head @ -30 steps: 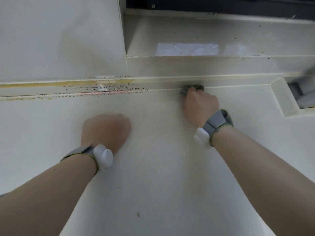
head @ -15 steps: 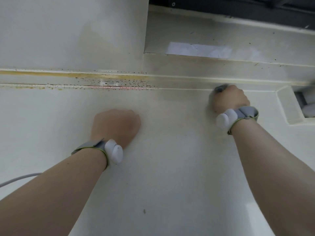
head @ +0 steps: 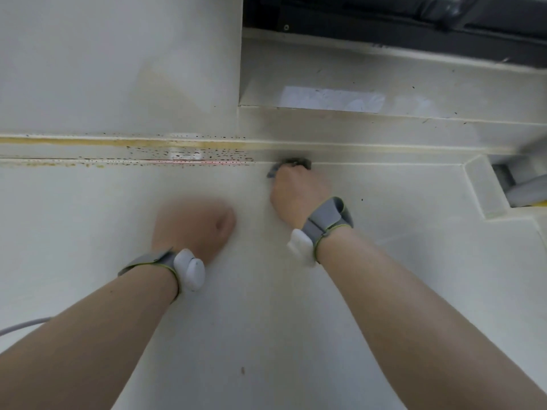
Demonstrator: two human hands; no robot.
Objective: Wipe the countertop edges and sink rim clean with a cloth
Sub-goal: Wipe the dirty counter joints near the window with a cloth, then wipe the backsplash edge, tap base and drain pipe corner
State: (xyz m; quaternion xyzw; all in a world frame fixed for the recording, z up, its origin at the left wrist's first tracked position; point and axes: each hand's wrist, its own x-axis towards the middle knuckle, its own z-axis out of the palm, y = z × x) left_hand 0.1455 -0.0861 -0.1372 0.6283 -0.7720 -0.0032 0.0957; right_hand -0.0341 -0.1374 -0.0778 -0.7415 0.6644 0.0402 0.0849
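Note:
My right hand is closed around a small grey cloth, pressing it into the back edge of the cream countertop where it meets the raised ledge. Most of the cloth is hidden under my fingers. My left hand rests as a fist on the countertop, left of and nearer than the right hand, holding nothing. Just left of the cloth, the back edge carries dark specks and yellow-brown staining. The sink rim shows at the far right.
A white wall panel rises behind the stained edge on the left. A stepped ledge with a pale patch sits behind the cloth, under a dark frame. Grey objects lie in the sink recess. A pale cable crosses the left edge.
My right hand slid the cloth right along the back edge, then back left toward the speckled stain. My left hand stayed as a fist on the counter and is now blurred.

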